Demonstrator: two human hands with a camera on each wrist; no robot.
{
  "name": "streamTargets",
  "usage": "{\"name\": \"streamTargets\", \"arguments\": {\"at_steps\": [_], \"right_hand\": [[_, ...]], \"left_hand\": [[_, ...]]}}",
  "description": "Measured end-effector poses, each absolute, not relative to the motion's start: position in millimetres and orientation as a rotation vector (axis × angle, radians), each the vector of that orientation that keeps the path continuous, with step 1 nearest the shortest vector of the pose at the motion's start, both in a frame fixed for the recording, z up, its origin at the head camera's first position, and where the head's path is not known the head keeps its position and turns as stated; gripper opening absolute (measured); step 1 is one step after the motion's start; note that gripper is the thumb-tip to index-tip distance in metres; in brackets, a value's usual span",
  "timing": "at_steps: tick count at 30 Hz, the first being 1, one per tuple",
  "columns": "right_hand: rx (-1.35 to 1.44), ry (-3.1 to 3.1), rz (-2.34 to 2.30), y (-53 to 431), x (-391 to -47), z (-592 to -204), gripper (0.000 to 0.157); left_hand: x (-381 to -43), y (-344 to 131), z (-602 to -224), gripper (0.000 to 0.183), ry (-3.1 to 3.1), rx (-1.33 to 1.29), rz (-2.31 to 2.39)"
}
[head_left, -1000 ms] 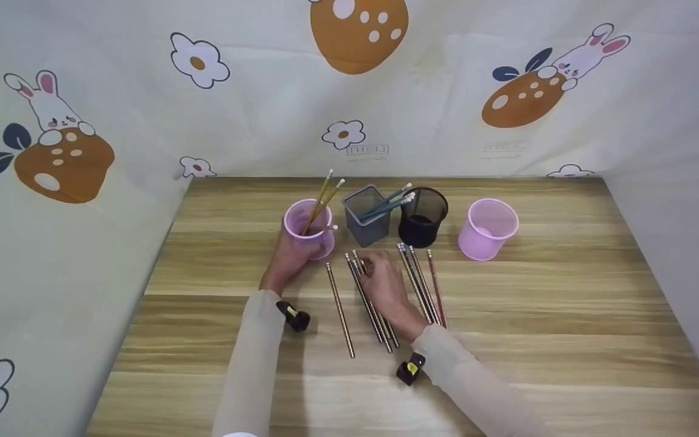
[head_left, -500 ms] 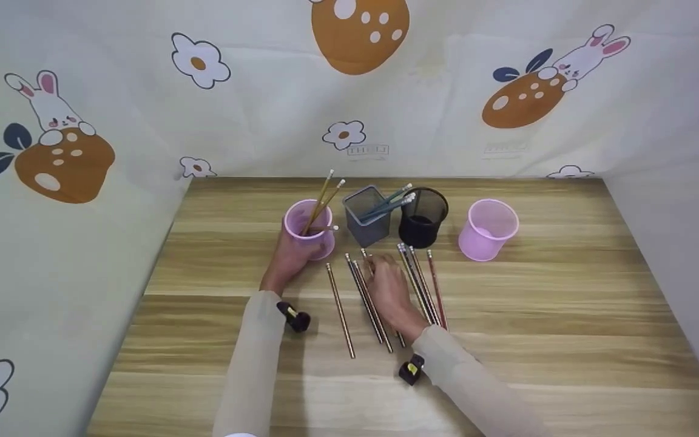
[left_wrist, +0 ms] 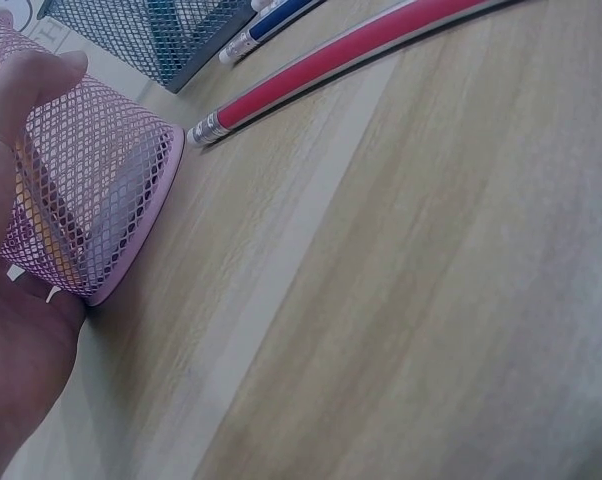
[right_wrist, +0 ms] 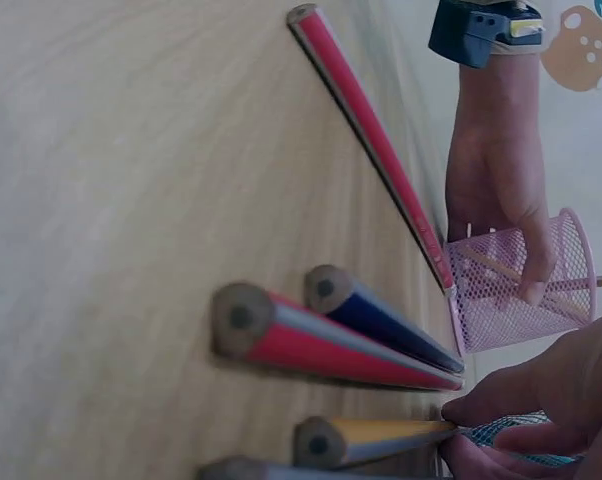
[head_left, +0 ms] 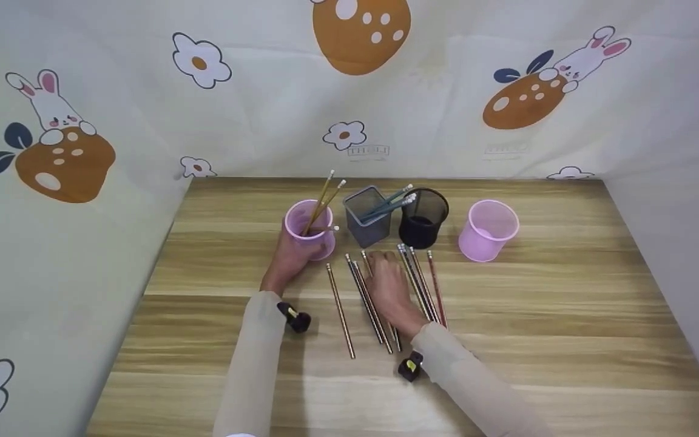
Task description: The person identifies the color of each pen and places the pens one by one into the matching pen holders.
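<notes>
My left hand [head_left: 292, 255] grips a pink mesh pencil cup [head_left: 308, 243] from the side, thumb and fingers curled round its wall. The cup stands tilted slightly, with a few yellowish pencils [head_left: 324, 200] inside. Over the middle bunch of pencils, my right hand [head_left: 389, 288] pinches the eraser end of a yellow pencil [right_wrist: 376, 440]; in the right wrist view its thumb and fingers meet there. Beside that pencil lie a red pencil [right_wrist: 321, 340] and a blue pencil [right_wrist: 381, 315]. Alone between the hands is another red pencil [head_left: 341, 312].
Behind the hands stand a grey square mesh holder [head_left: 369, 230] with blue-green pencils, a black round holder [head_left: 422, 233] and a second pink cup [head_left: 484, 243]. More pencils [head_left: 419, 282] lie right of my right hand. A patterned cloth [head_left: 264, 121] encloses the wooden table [head_left: 537, 340].
My right hand has shifted slightly right, its fingers drawing in, and one pencil has come a little apart from the middle bunch. The left hand and its cup stay put.
</notes>
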State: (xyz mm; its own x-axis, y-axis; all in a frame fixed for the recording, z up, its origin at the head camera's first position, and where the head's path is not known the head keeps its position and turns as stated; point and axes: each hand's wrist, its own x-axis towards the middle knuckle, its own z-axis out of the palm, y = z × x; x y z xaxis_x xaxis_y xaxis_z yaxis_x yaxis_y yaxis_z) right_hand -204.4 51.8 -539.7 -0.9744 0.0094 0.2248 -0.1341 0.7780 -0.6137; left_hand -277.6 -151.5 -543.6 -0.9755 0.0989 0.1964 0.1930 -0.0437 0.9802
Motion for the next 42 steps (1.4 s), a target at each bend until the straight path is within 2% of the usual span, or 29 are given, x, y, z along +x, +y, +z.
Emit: {"name": "streamTargets", "arguments": {"at_steps": [4,14,20,28,42], "right_hand": [[0.084,-2.770,1.078,56,-204,-533,0.033],[0.133,-2.739,1.426,60,-200,-503,0.069],[0.223,-2.720,1.385,64,-203,-487,0.082],[0.288,-2.614,1.512,72,-214,-470,0.078],[0.310,-2.321,1.631,70,-236,-433,0.055]], "left_hand": [[-276,-152,-543,0.083,-2.133,-0.300,-2.208],[-274,-153,-542,0.085,-2.160,-0.288,-2.184],[-275,-153,-542,0.086,-2.157,-0.307,-2.173],[-275,-153,-541,0.086,-2.172,-0.271,-2.177],[-277,-152,-544,0.085,-2.131,-0.294,-2.184]]}}
